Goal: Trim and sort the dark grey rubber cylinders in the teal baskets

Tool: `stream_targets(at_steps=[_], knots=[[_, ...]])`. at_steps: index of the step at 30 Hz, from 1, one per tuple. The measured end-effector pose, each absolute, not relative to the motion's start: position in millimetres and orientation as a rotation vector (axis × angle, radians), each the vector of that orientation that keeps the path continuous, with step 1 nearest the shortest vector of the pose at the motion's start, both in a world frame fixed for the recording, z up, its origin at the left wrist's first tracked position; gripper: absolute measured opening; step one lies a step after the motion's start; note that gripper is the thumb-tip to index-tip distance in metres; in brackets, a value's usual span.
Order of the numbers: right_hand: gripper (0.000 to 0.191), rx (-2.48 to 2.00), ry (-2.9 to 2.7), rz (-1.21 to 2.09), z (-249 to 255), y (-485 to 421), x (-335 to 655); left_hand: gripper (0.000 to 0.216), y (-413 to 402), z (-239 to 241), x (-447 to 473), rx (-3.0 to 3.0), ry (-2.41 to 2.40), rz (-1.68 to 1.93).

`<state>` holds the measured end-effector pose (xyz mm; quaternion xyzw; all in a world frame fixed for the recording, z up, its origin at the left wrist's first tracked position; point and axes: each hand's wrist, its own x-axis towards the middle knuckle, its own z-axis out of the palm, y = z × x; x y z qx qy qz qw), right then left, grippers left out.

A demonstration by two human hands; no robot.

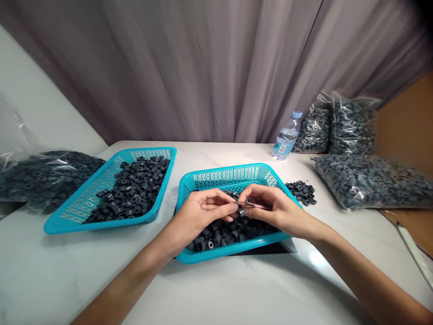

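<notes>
Apparently, left hand (203, 208) pinches a dark part (241, 211), right hand (275, 205) a pinkish tool (249, 205).

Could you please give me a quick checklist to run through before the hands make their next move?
1. Right hand has hold of the thin pinkish tool: ok.
2. Left hand has a firm pinch on a part: cannot tell; its fingertips meet at the tool's tip, but the detail is too small.
3. Both hands are over the right basket: ok.
4. All small parts are contained: not ok; a loose pile lies on the table beside that basket.
5. Water bottle is upright, capped and apart from the hands: ok.
</notes>
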<state>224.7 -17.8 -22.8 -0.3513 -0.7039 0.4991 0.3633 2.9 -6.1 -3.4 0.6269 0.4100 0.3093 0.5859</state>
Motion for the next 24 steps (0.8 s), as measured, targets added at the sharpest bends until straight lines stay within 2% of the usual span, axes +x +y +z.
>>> stream_targets(at_steps=[9, 24], knots=[[0.014, -0.815, -1.702, 1.399, -25.6, -15.3, 224.3, 0.025, -6.4, -1.3, 2.0, 1.389, 0.893, 0.647], [0.018, -0.796, -1.59, 1.422, -24.9, -11.9, 226.9, 0.023, -5.6, 3.9, -5.6, 1.331, 0.911, 0.645]])
